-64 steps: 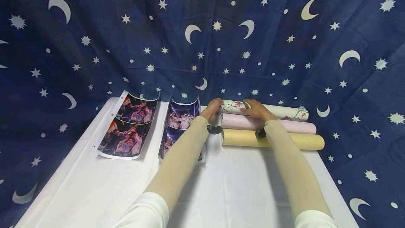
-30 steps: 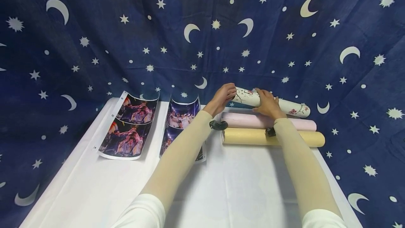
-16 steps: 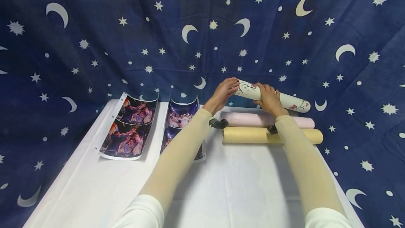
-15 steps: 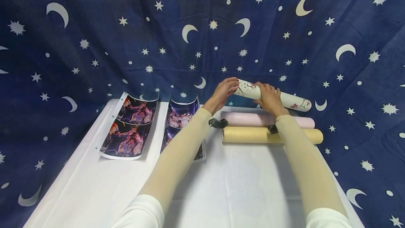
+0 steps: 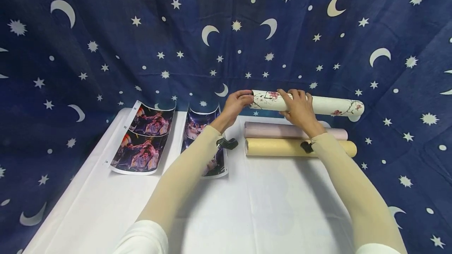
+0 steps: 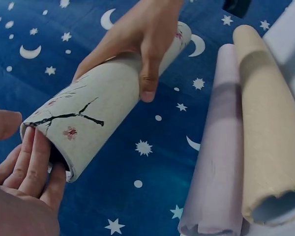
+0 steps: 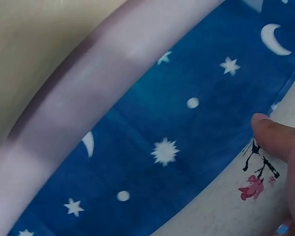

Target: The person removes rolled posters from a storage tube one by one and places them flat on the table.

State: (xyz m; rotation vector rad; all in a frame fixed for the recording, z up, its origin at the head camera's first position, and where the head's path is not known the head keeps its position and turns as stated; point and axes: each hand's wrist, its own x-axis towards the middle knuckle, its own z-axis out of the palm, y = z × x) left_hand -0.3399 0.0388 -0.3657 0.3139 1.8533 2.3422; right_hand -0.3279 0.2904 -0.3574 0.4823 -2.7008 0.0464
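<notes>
Held above the back edge of the table is a white wallpaper roll [image 5: 325, 105] printed with dark branches and pink blossoms. My right hand [image 5: 299, 109] grips its middle from above, the thumb on the near side, as the left wrist view shows. At the roll's left end is my left hand [image 5: 233, 107]. Its fingers [image 6: 34, 164] lie fairly straight against the rim of the hollow end, while the thumb [image 6: 5, 124] stands a little apart from them. The pink roll [image 5: 263, 129] and the yellow roll [image 5: 275, 147] lie side by side on the table, nearer to me.
Two curled photo prints, the left one [image 5: 144, 152] and the right one [image 5: 217, 166], lie on the left half of the white-covered table [image 5: 265, 203]; my left forearm partly covers the right one. A blue curtain [image 5: 169, 19] with moons and stars hangs behind.
The flowered roll has been lifted from its place behind the pink roll. Its left end rose first; now its right end is up too, and the roll hangs nearly level, shifted right.
</notes>
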